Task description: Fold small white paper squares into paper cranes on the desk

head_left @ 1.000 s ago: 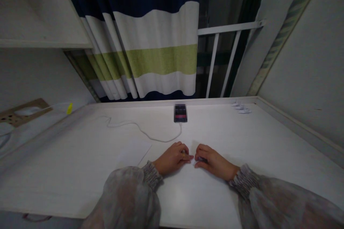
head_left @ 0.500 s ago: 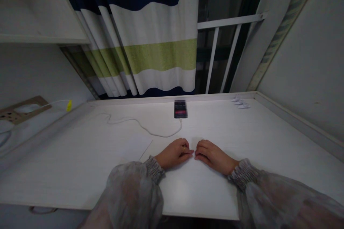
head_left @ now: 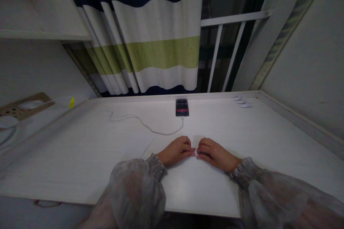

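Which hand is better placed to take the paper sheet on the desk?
Left, probably: the left hand lies right beside the paper sheet; the right hand sits beyond it, farther off.

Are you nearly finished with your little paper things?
Done: a few small white folded paper pieces lie in the far right corner of the white desk. In hand: left hand and right hand meet fingertip to fingertip; whatever is between them is too small to see. Left: a flat white paper sheet lies unfolded beside the left hand.

Curtain (head_left: 158, 39) — navy, white, green stripes; white desk (head_left: 80, 164), cable (head_left: 142, 123).
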Demonstrator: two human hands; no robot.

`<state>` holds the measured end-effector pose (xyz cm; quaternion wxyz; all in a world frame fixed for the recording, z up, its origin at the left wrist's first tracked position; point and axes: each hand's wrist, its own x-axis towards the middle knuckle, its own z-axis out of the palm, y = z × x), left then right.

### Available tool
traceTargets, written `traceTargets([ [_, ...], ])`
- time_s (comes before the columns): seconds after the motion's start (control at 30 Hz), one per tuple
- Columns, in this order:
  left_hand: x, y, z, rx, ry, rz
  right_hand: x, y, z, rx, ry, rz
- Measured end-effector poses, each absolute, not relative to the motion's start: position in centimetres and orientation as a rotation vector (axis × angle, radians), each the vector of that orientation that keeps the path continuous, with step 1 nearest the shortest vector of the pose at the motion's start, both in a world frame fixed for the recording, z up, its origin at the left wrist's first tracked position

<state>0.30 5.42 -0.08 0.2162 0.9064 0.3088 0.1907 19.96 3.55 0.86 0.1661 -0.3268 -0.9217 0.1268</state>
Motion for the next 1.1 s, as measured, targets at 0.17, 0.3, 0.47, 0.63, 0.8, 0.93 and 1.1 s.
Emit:
traceTargets([
  [0.17, 0.3, 5.6, -0.3, 2.499, 0.833, 0.542, 20.1, 3.7, 1.0, -0.968, -2.539, 0.512],
  [0.3, 0.3, 5.6, -0.2, 2.469, 0.846, 0.547, 20.1, 3.9, 0.8, -0.966, -2.481, 0.594],
  [0.47, 0.3, 5.4, 0.0, 2.475, 0.856, 0.558, 20.0, 3.8, 0.6, -0.917, -2.494, 0.539],
  [0.63, 0.3, 5.3, 0.1, 2.495, 0.842, 0.546, 19.8, 3.6, 0.7, -0.905, -2.525, 0.477],
  [0.8, 0.2, 5.5, -0.1, 2.534, 0.816, 0.560, 19.6, 3.3, 0.6, -0.938, -2.531, 0.396],
  [0.93, 0.3, 5.6, -0.2, 2.549, 0.825, 0.540, 19.3, 3.2, 0.3, -1.031, -2.517, 0.392],
  [1.1, 0.4, 5.6, -0.2, 2.546, 0.846, 0.532, 19.0, 3.3, -0.1, -1.127, -2.467, 0.390],
])
